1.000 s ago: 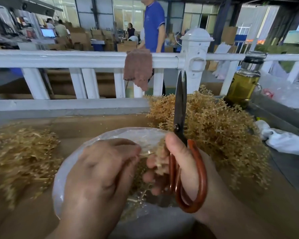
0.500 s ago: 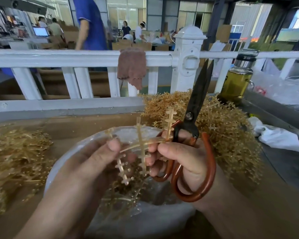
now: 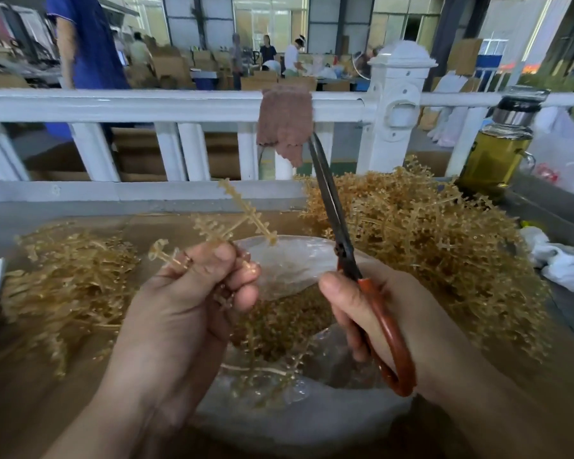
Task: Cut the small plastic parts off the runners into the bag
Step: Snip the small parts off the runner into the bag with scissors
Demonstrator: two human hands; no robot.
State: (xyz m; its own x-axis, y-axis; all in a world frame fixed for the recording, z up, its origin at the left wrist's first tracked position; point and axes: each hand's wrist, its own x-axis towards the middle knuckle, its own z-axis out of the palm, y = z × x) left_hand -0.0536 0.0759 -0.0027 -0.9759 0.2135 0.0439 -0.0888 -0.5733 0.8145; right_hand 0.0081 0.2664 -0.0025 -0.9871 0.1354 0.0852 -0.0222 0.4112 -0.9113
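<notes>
Head view. The left hand (image 3: pixel 186 303) pinches a tan runner (image 3: pixel 242 213) between thumb and curled fingers, raised above the open mouth of the clear plastic bag (image 3: pixel 292 256); small parts line its cross-arms. The right hand (image 3: pixel 408 313) is clamped round the red handles of the scissors (image 3: pixel 345 256), whose blades lie together and point up, apart from the runner. Progress, as judged: a layer of cut parts (image 3: pixel 279 326) already lies in the bag, yet the large right-hand heap of runners (image 3: pixel 418 233) suggests much remains. Whether the left-hand heap (image 3: pixel 67 279) is stripped or uncut cannot be told. The bag's base is hidden behind the forearms, and the held runner's outline is blurred
</notes>
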